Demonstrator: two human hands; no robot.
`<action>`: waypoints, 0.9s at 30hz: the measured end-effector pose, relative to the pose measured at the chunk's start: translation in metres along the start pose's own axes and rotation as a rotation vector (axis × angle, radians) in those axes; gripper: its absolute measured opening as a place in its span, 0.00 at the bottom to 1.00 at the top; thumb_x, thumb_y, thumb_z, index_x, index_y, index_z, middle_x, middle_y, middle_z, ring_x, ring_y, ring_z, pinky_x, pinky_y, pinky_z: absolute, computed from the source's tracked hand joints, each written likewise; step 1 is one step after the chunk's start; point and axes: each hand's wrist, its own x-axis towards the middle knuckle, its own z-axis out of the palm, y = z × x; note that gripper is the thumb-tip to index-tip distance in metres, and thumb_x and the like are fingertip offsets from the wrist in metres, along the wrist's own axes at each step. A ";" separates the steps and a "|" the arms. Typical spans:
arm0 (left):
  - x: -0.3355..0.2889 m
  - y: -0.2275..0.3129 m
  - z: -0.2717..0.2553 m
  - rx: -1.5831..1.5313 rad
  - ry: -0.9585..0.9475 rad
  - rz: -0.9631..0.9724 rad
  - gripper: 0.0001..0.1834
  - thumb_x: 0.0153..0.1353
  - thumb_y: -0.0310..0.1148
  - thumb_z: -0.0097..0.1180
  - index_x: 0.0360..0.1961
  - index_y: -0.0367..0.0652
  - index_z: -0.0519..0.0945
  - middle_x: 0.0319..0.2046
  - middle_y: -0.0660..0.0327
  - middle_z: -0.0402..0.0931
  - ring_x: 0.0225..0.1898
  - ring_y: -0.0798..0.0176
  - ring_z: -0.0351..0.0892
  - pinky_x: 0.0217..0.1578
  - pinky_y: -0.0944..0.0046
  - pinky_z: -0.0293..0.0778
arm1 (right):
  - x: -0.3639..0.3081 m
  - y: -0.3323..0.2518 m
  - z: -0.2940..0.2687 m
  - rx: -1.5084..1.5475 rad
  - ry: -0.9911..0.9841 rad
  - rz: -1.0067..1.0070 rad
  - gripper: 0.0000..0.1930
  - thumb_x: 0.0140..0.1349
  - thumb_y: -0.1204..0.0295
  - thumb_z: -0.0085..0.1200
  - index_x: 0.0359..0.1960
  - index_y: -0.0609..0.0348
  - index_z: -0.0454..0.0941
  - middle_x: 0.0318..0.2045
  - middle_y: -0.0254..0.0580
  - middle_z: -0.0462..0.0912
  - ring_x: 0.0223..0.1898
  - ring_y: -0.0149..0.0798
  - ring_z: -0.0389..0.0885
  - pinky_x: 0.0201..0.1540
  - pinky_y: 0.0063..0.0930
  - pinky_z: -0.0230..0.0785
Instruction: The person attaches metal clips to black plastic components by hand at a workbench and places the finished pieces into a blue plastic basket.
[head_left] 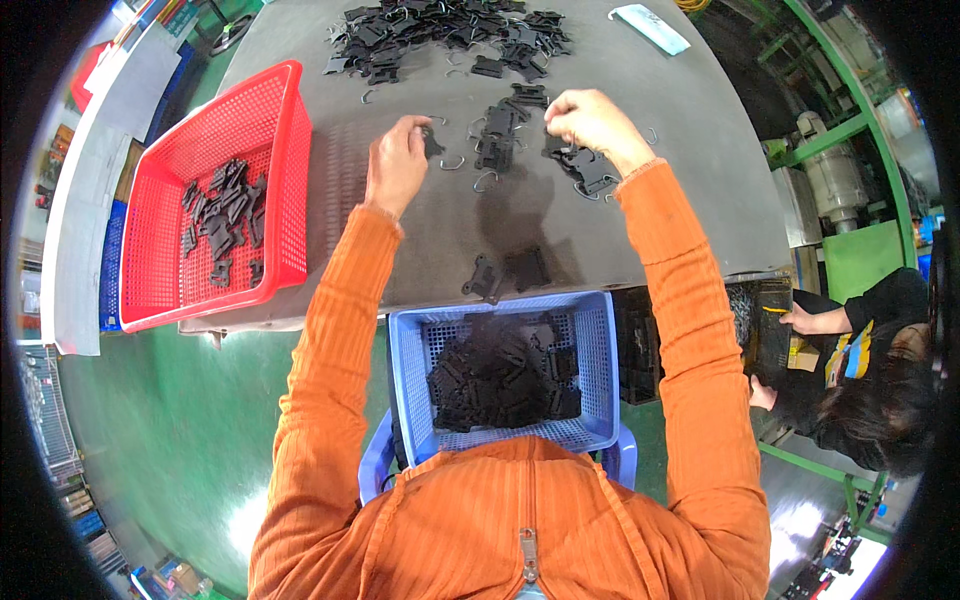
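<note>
My left hand is closed in a pinch on a small black plastic plate, above the grey table. To its right lies a bent metal hook. My right hand is also closed, thumb and fingertips together. A dark piece shows just under those fingertips, but I cannot tell whether it is held or lying there. Beneath that hand is a group of black plates with metal hooks. Between the two hands, more black plates lie in an overlapping column, hooks beside them.
A large heap of black plates and hooks covers the far table. Left stands a red basket with black pieces; in front of me, a blue basket full of them. Loose plates lie near the edge. Another person is at right.
</note>
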 end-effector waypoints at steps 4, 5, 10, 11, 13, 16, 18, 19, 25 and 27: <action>-0.049 0.058 -0.004 -0.262 -0.383 0.009 0.09 0.60 0.28 0.45 0.36 0.39 0.79 0.28 0.53 0.77 0.29 0.51 0.77 0.33 0.61 0.71 | -0.012 0.016 0.010 -0.334 0.397 -0.203 0.09 0.52 0.67 0.57 0.32 0.56 0.79 0.28 0.40 0.80 0.31 0.39 0.79 0.35 0.32 0.71; -0.063 0.067 -0.003 -0.290 -0.474 0.010 0.09 0.60 0.28 0.46 0.35 0.39 0.78 0.29 0.55 0.77 0.32 0.55 0.77 0.36 0.64 0.71 | -0.018 0.015 0.017 -0.489 0.497 -0.347 0.09 0.53 0.66 0.57 0.33 0.55 0.78 0.31 0.41 0.80 0.33 0.42 0.79 0.37 0.34 0.71; -0.123 0.070 0.018 -0.255 -0.636 0.388 0.09 0.55 0.32 0.53 0.33 0.39 0.79 0.31 0.54 0.75 0.37 0.49 0.72 0.41 0.54 0.68 | -0.031 0.021 0.069 -0.527 0.174 -0.417 0.19 0.52 0.61 0.60 0.44 0.52 0.74 0.43 0.42 0.73 0.44 0.47 0.74 0.44 0.38 0.69; -0.126 0.075 0.012 -0.296 -0.777 0.361 0.09 0.56 0.32 0.54 0.33 0.39 0.80 0.31 0.54 0.77 0.36 0.51 0.75 0.40 0.56 0.69 | -0.029 0.020 0.075 -0.488 0.142 -0.342 0.21 0.51 0.60 0.61 0.45 0.52 0.74 0.45 0.43 0.72 0.46 0.48 0.73 0.45 0.38 0.69; -0.117 0.080 0.007 -0.432 -0.842 0.238 0.08 0.56 0.31 0.55 0.34 0.38 0.80 0.30 0.53 0.78 0.34 0.55 0.78 0.38 0.60 0.72 | -0.024 0.019 0.074 -0.454 0.103 -0.278 0.23 0.49 0.60 0.63 0.46 0.53 0.73 0.47 0.46 0.70 0.48 0.49 0.72 0.47 0.40 0.69; -0.073 0.078 0.003 -0.317 -0.454 0.139 0.07 0.57 0.26 0.53 0.35 0.39 0.81 0.30 0.56 0.80 0.32 0.65 0.79 0.34 0.66 0.73 | -0.021 0.028 0.071 -0.425 0.169 -0.328 0.22 0.47 0.62 0.64 0.42 0.57 0.73 0.41 0.45 0.73 0.43 0.50 0.74 0.45 0.39 0.69; -0.035 0.061 0.012 -0.256 -0.218 0.136 0.08 0.55 0.27 0.52 0.34 0.38 0.81 0.31 0.53 0.80 0.31 0.55 0.80 0.35 0.62 0.74 | -0.024 0.028 0.064 -0.357 0.149 -0.331 0.20 0.46 0.64 0.65 0.38 0.59 0.74 0.36 0.45 0.76 0.40 0.49 0.76 0.43 0.37 0.69; -0.019 0.054 0.014 -0.192 -0.189 0.145 0.09 0.55 0.27 0.53 0.36 0.39 0.81 0.32 0.53 0.80 0.32 0.55 0.80 0.35 0.62 0.74 | -0.029 0.026 0.062 -0.322 0.136 -0.333 0.19 0.46 0.64 0.65 0.36 0.60 0.75 0.33 0.45 0.77 0.38 0.48 0.77 0.42 0.36 0.69; 0.023 0.032 0.068 -0.003 -0.183 0.325 0.11 0.53 0.30 0.58 0.38 0.39 0.81 0.30 0.54 0.79 0.33 0.58 0.79 0.35 0.64 0.74 | -0.076 0.012 0.024 -0.015 -0.762 -0.127 0.14 0.47 0.68 0.62 0.33 0.63 0.79 0.29 0.41 0.82 0.33 0.34 0.79 0.39 0.30 0.70; 0.027 0.026 0.077 -0.001 -0.281 0.360 0.10 0.53 0.31 0.59 0.36 0.41 0.82 0.30 0.55 0.79 0.32 0.57 0.78 0.35 0.63 0.74 | -0.062 0.011 0.018 -0.151 -0.559 -0.239 0.13 0.50 0.68 0.61 0.33 0.63 0.78 0.29 0.40 0.82 0.32 0.33 0.79 0.38 0.29 0.70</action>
